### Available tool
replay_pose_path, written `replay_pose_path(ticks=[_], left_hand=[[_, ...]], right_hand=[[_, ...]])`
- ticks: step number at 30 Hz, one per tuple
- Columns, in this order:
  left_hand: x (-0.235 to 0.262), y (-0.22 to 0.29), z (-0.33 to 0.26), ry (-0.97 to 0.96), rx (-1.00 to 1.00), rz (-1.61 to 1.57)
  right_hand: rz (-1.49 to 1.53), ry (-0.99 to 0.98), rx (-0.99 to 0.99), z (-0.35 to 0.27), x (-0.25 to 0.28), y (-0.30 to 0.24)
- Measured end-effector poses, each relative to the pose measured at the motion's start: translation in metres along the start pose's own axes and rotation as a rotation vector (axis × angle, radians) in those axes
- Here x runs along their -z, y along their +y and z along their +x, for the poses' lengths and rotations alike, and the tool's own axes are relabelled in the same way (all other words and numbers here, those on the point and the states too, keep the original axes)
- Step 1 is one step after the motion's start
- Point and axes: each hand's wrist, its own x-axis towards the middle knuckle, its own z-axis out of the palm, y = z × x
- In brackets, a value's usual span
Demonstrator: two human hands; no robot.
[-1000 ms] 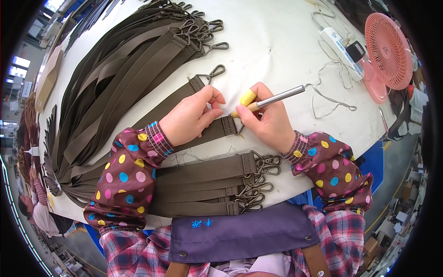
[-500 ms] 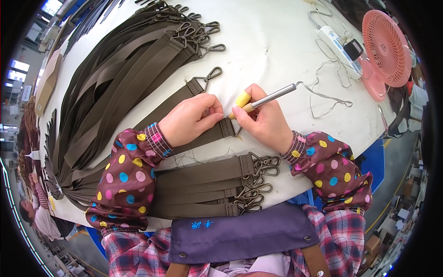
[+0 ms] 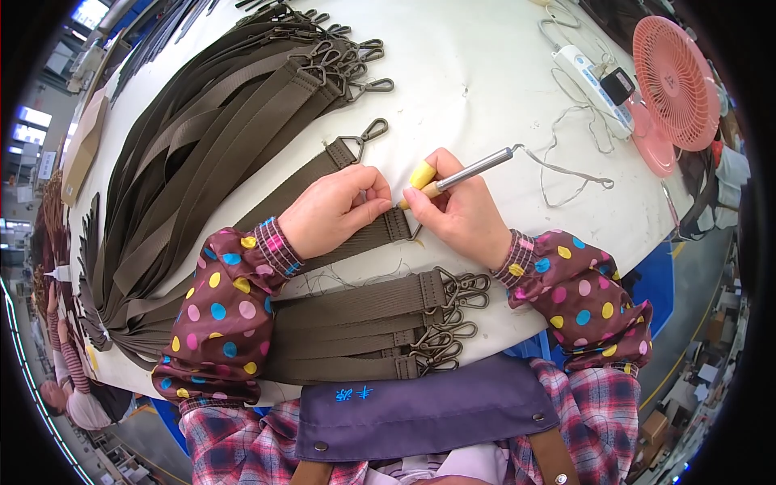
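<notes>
My right hand point(image 3: 465, 214) grips a pen-shaped corded tool point(image 3: 487, 166) with a silver barrel and wooden grip. A yellow covering wraps a finger of that hand. The tool's tip points down at the stitched end of a dark olive webbing strap point(image 3: 368, 245), where a metal ring partly shows. My left hand point(image 3: 335, 212) lies across the straps, thumb and forefinger pinched beside the tip; what they hold is too small to make out. Beyond it, another strap end point(image 3: 311, 171) carries a snap hook point(image 3: 375, 129).
A large bundle of olive straps point(image 3: 186, 170) with hooks fills the table's left. More straps point(image 3: 356, 303) with snap hooks point(image 3: 465, 291) lie nearest me. At far right stand a pink fan point(image 3: 671, 81) and a white power strip point(image 3: 590, 85) with loose cords. Another person point(image 3: 85, 404) is at left.
The tool's rear end has tipped slightly left and lower, and its cord shifted with it. My left hand and the straps stay in place. At the left, the other person has moved a little.
</notes>
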Motion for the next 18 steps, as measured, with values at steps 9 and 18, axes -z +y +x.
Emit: replay_pose_path(ticks=[9,18], left_hand=[[0.001,0.0,-0.001,-0.009,0.005,-0.037],[-0.009,0.008,-0.013,0.227,-0.047,0.472]], right_hand=[[-0.001,0.004,0.019,-0.001,0.0,-0.002],[-0.091,0.094,0.322,-0.006,0.016,0.009]])
